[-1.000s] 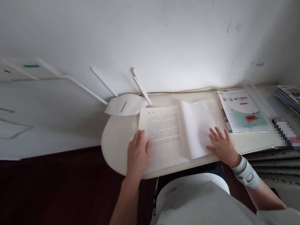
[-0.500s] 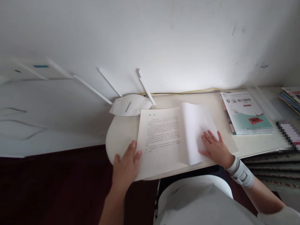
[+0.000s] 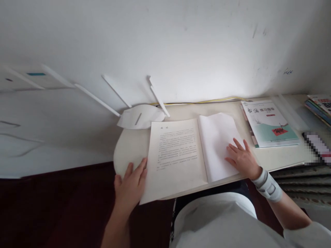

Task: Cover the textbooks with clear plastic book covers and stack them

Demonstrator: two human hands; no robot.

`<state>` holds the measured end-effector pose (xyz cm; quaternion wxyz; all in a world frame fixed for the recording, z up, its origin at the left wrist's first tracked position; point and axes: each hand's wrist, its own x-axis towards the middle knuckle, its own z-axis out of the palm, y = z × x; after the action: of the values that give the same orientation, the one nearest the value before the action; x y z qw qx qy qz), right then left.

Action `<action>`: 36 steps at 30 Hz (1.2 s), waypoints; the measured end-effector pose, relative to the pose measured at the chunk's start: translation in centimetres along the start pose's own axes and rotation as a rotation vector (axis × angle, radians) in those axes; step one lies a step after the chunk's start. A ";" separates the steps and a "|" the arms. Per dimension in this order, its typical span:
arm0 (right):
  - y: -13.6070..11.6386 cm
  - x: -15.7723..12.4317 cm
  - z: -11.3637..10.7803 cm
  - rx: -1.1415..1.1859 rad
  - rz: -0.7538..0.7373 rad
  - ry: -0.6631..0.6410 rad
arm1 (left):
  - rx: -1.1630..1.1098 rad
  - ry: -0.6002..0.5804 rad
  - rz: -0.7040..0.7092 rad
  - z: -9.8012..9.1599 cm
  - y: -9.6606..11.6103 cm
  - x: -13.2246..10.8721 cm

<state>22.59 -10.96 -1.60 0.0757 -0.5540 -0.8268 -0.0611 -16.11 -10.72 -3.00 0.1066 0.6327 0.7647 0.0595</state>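
An open book (image 3: 176,155) lies on the cream table (image 3: 181,112), its left page printed with small text under a short heading. The right side is a blank white sheet (image 3: 217,137), slightly wavy. My right hand (image 3: 241,156), with a grey wrist brace (image 3: 267,186), rests on the lower right part of that sheet, fingers spread. Beside the book's left edge, at the table's rounded end, is my left hand (image 3: 131,182), fingers apart and holding nothing. Whether its fingertips touch the page edge I cannot tell.
A white router (image 3: 141,117) with upright antennas stands against the wall. Yellow and black cables (image 3: 207,101) run along the table's back. To the right lie a stack with a calligraphy workbook (image 3: 271,124) on top, more books (image 3: 320,106), and a blurred-out object (image 3: 318,146).
The white sheet, curled up before, now lies flatter over the right side. My right hand has slid slightly right across it. My left hand has moved a little left, off the page's edge.
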 end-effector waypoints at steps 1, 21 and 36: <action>0.0 0.9 -0.1 0.001 -0.016 0.002 | -0.006 -0.005 0.001 0.0 0.0 0.0; 2.8 4.7 0.6 -0.104 -0.050 -0.134 | -0.005 0.009 -0.015 0.1 0.0 -0.2; 2.0 6.6 0.8 -0.010 -0.160 -0.246 | -0.036 0.032 0.005 0.1 -0.5 -0.3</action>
<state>21.88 -4.05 -1.08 -0.0339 -0.4900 -0.8711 -0.0027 -16.50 -11.16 -3.14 0.1057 0.6317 0.7634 0.0836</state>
